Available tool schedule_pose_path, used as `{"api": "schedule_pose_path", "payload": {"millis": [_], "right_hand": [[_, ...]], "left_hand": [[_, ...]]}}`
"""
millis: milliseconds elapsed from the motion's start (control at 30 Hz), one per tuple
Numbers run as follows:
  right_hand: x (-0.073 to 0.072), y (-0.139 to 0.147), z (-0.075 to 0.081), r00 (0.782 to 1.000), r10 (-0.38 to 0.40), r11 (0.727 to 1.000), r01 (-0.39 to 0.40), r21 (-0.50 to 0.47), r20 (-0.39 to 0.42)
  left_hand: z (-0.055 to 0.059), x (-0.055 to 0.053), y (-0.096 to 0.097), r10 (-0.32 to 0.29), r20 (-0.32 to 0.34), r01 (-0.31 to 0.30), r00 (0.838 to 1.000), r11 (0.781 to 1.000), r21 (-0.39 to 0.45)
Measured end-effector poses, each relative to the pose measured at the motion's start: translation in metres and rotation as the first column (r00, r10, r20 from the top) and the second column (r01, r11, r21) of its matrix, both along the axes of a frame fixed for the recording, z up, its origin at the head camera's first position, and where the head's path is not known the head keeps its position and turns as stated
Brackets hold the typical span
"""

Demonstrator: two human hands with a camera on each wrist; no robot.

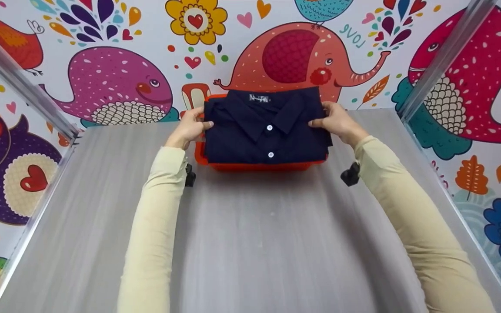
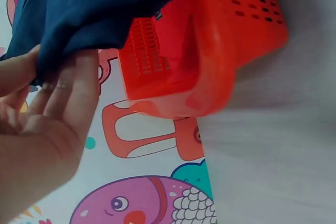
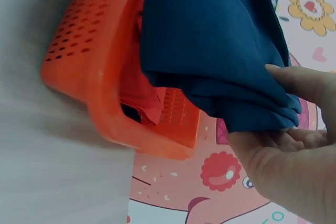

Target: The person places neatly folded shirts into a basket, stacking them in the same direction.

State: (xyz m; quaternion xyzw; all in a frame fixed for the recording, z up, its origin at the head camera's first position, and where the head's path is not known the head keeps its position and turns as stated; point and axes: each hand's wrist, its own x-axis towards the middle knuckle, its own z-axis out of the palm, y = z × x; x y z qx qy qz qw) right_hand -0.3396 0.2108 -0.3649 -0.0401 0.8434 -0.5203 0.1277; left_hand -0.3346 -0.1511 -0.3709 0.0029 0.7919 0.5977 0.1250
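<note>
A folded navy shirt [image 1: 272, 139] with a collar and white buttons is held level over an orange plastic basket [image 1: 202, 152]. My left hand [image 1: 189, 128] pinches its left edge, thumb on top and fingers beneath. On the opposite edge, my right hand [image 1: 339, 124] grips the shirt the same way. The left wrist view shows the cloth [image 2: 105, 9] hanging over the basket's rim [image 2: 210, 93]. Inside the basket, red cloth [image 3: 142, 87] shows in the right wrist view, with a small dark patch beside it. The shirt hides most of the basket's inside from above.
The basket stands on a grey wood-grain table [image 1: 250, 243], close against the back wall [image 1: 215, 56] with its cartoon animal print. Metal frame posts [image 1: 446, 61] rise at both rear corners. A black wrist device [image 1: 350, 174] sits under the right wrist.
</note>
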Motion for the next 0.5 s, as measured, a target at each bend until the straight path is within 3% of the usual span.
{"api": "schedule_pose_path", "payload": {"millis": [167,267,367,500], "right_hand": [[-0.007,0.000,0.000,1.000,0.003,1.000,-0.003,0.012,0.022],[-0.008,-0.001,-0.003,1.000,-0.011,1.000,0.011,0.013,0.023],[-0.008,-0.001,-0.008,0.999,-0.045,0.999,0.045,0.002,0.006],[-0.006,0.003,-0.016,0.997,-0.071,0.997,0.071,0.013,-0.019]], "left_hand": [[0.007,-0.005,0.008,0.016,-0.031,-0.018,0.999,0.999,-0.044],[0.005,-0.007,0.011,0.044,-0.047,-0.047,0.998,0.997,-0.061],[-0.001,-0.009,0.012,0.060,-0.075,-0.066,0.995,0.995,-0.077],[-0.015,-0.008,0.006,0.020,-0.112,-0.038,0.994,0.987,-0.158]]}}
